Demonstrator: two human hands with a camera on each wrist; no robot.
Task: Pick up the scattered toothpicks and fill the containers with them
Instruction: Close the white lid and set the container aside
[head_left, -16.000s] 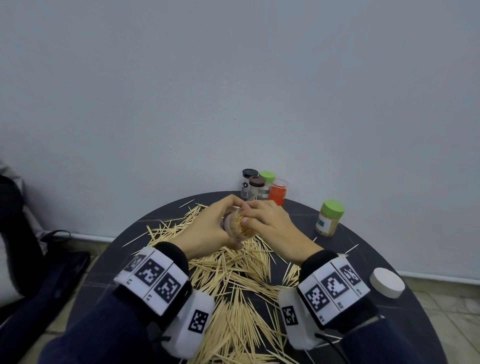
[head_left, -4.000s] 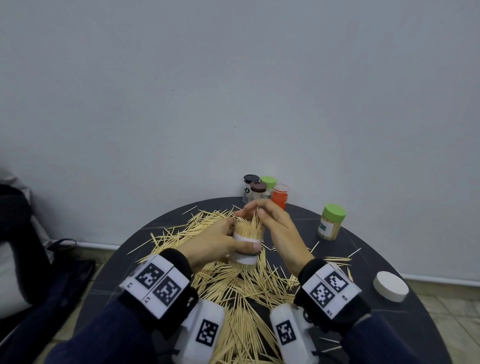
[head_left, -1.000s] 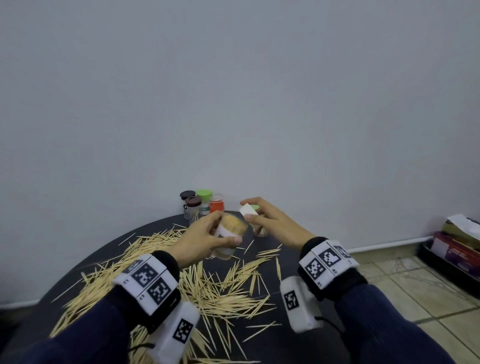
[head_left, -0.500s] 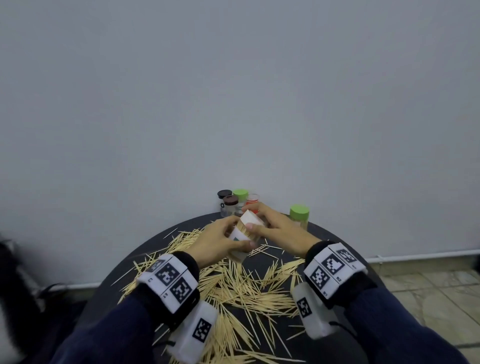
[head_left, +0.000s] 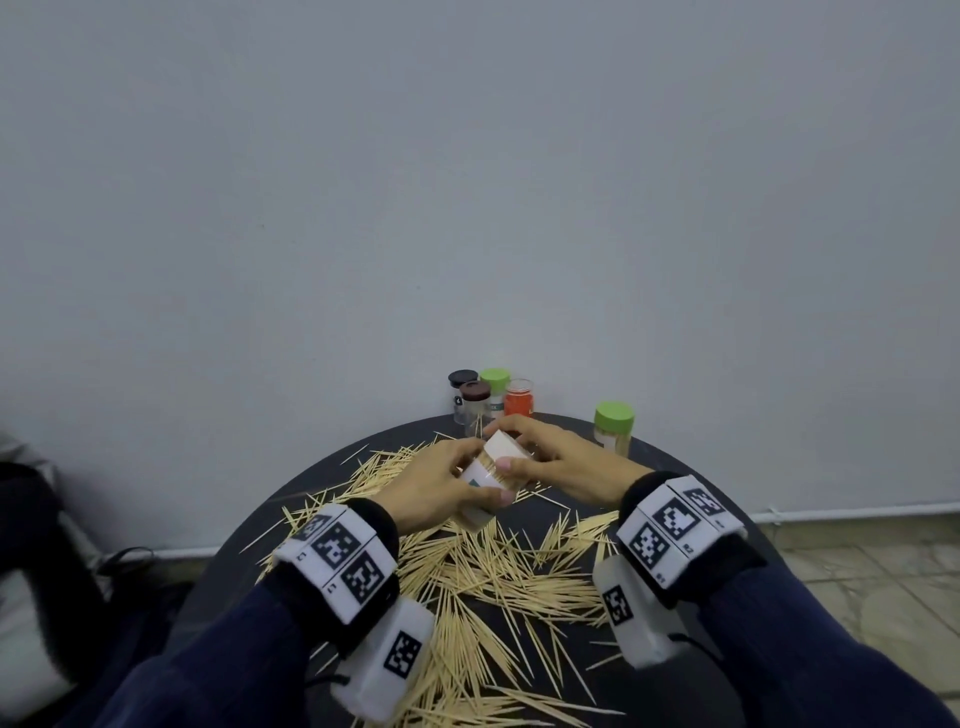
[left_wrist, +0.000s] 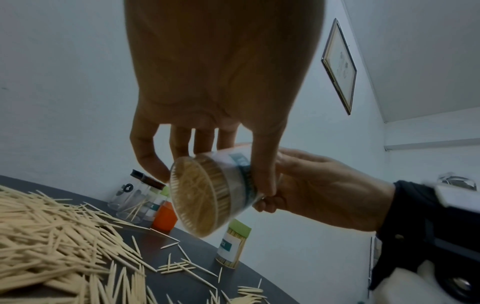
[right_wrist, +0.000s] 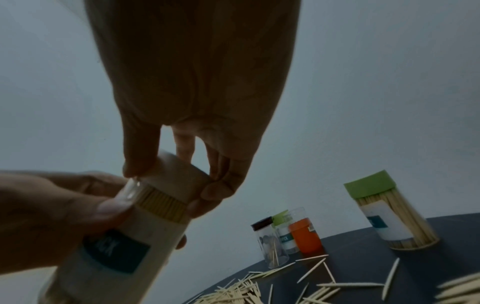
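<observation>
I've got the left hand (head_left: 431, 491) wrapped around the toothpick jar (head_left: 480, 493), held tilted up off the desk (head_left: 670, 483) in front of me. Its fingers (left_wrist: 182, 142) curl round the clear wall, thumb across the label. The jar is packed tight; from the left wrist view its base shows a solid disc of toothpick ends. The right hand (head_left: 566, 465) is on top now, fingers (right_wrist: 140, 148) pinching the white cap (right_wrist: 179, 170) by its rim, thumb one side, the rest opposite. The cap sits at the jar's mouth, but a band of toothpicks shows below it, so I judge it not fully seated. This is the capping step for this jar.

Next I need to press the cap straight down while the left hand steadies the body, watching that no tall toothpick jams the rim. After that the jar can stand with the finished one, the green-capped jar (head_left: 614, 428), just beyond the right hand. At the back edge stands a cluster of small jars (head_left: 491, 397), at least one nearly empty. Plenty remains: scattered toothpicks (head_left: 493, 582) lie thick across the desk between my wrists and off to the left.
</observation>
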